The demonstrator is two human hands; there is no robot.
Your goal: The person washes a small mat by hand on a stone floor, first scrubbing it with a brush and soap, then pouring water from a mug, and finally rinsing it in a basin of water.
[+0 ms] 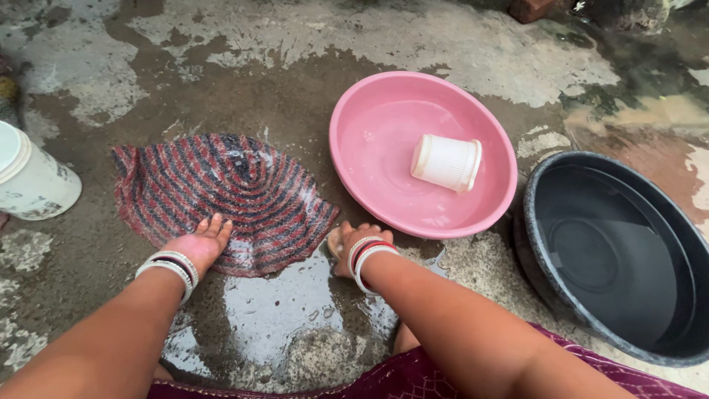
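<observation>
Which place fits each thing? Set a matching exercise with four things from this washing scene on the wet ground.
Things:
1. striped cloth
2. white ribbed cup
3. black tub
4. white bucket

Places:
A. far left edge
B. lying inside the pink basin
C. far right, holding water
D. spread flat under the left hand

Pairs: 1-D, 2-B, 3-C, 4-A

— How is the cloth (221, 196) placed?
— It is spread flat on the wet floor (281, 310), left of the basin (354, 159). A bucket (33, 177) is set further left.
— And the cup (446, 162)?
— It is laid on its side in the basin. A tub (546, 244) is found to the right.
— The hands?
— The left hand (198, 244) is rested on the cloth's near edge; the right hand (353, 244) is placed just before the basin.
</observation>
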